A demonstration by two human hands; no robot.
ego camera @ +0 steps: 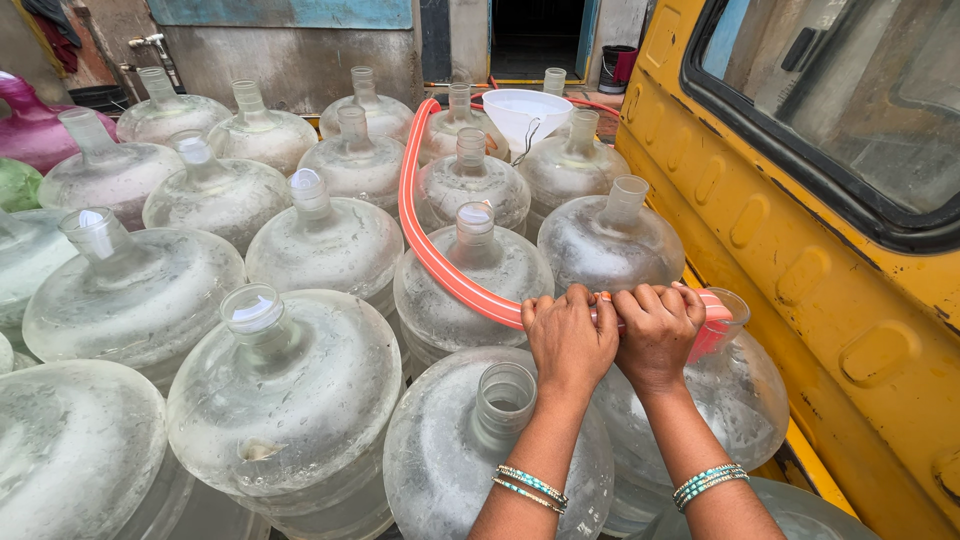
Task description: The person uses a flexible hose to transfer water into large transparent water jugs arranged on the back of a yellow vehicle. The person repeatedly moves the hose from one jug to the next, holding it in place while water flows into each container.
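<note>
About 20 large clear water jugs (285,385) stand packed together, left to right; at least 4 on the left carry caps, the others show open necks. Whether they hold water cannot be told. 1 pink jug (30,125) sits at the far left. 1 white funnel (525,115) rests in a neck far beyond the fingers. 1 red hose (430,240) arcs down to the fingers. The left hand (568,340) and right hand (655,330), touching each other, both wrap tightly around it. Just right of the fingers the hose enters 1 open jug mouth (735,310), beside 1 yellow vehicle (800,250).
</note>
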